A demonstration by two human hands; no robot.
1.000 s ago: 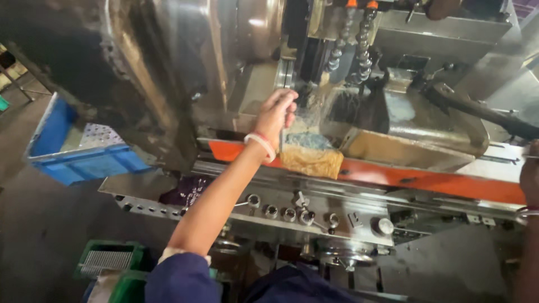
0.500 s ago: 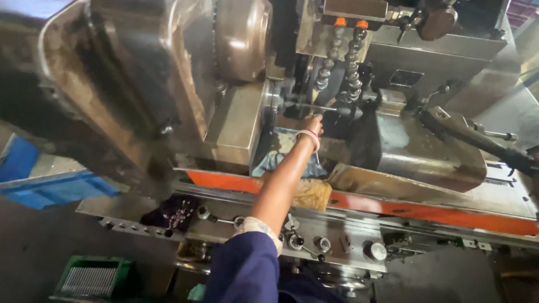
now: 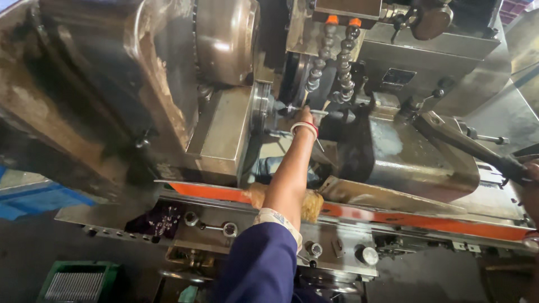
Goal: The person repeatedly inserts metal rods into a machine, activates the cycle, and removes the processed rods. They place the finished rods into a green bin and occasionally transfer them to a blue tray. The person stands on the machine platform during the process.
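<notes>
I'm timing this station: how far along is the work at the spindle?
Done: left hand is right at the spindle. In hand: it meets a small metal piece there; grip hidden. Left: arm not yet withdrawn; right hand sits by the lever.

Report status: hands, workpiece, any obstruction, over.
Left hand reaching into the machine at the spindle face, fingers hidden. Right hand on the black lever, frame edge. Segmented coolant hoses hang close above.
</notes>
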